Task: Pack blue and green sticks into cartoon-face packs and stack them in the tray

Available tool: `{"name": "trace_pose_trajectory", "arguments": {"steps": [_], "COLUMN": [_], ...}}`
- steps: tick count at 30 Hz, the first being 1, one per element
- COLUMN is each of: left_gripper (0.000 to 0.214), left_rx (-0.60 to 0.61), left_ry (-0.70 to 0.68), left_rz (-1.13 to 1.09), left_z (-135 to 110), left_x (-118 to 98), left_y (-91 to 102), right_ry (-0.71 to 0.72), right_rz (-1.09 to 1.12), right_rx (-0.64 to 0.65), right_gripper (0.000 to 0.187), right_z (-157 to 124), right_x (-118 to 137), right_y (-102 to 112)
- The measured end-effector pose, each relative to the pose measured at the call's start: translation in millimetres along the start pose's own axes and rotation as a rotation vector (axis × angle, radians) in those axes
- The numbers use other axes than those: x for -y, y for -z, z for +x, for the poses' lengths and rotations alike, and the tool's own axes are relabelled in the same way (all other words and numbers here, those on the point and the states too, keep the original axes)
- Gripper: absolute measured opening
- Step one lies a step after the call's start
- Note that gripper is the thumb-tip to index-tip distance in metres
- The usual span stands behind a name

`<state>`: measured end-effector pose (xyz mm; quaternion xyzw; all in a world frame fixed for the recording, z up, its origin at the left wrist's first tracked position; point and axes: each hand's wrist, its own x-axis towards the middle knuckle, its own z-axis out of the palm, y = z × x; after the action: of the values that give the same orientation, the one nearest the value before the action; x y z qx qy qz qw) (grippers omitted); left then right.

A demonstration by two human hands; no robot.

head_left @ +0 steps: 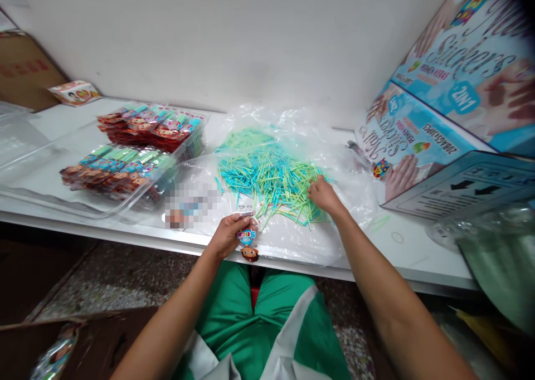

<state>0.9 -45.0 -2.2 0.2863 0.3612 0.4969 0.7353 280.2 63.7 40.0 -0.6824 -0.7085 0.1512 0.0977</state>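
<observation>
My left hand (229,232) is closed on a small clear packet with a cartoon label (246,239), held at the white table's front edge (292,260). My right hand (324,195) reaches into a loose pile of thin blue and green sticks (267,174) spread on clear plastic sheeting (292,235); its fingers are bent and pinched among the sticks at the pile's right side. Whether any stick is lifted I cannot tell.
Two stacks of filled packets, one (119,168) in front and one (152,125) behind, lie in clear trays at the left. Large blue sticker boxes (422,146) stand at the right. A cardboard box (25,68) is far left. Clear bags (489,240) lie at the right edge.
</observation>
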Motion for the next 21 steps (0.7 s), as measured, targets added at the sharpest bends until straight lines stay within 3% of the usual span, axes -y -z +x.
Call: {"name": "trace_pose_trajectory", "arguments": {"steps": [6, 9, 17, 21], "left_gripper": [0.026, 0.027, 0.029, 0.029], "left_rx": [0.008, 0.006, 0.007, 0.005], "left_ry": [-0.003, -0.006, -0.007, -0.002], "left_rz": [-0.002, -0.002, -0.005, -0.007], "left_z": [0, 0, 0, -1], "left_x": [0, 0, 0, -1], "left_y": [-0.5, 0.0, -0.2, -1.7], "right_ry": [0.105, 0.231, 0.225, 0.225], "right_rz": [0.381, 0.715, 0.869, 0.862], "right_rx": [-0.27, -0.381, -0.261, -0.243], "right_gripper": [0.031, 0.029, 0.021, 0.039], "right_z": [-23, -41, -56, -53], "right_x": [9, 17, 19, 20], "right_y": [-23, -37, -56, -61]}}
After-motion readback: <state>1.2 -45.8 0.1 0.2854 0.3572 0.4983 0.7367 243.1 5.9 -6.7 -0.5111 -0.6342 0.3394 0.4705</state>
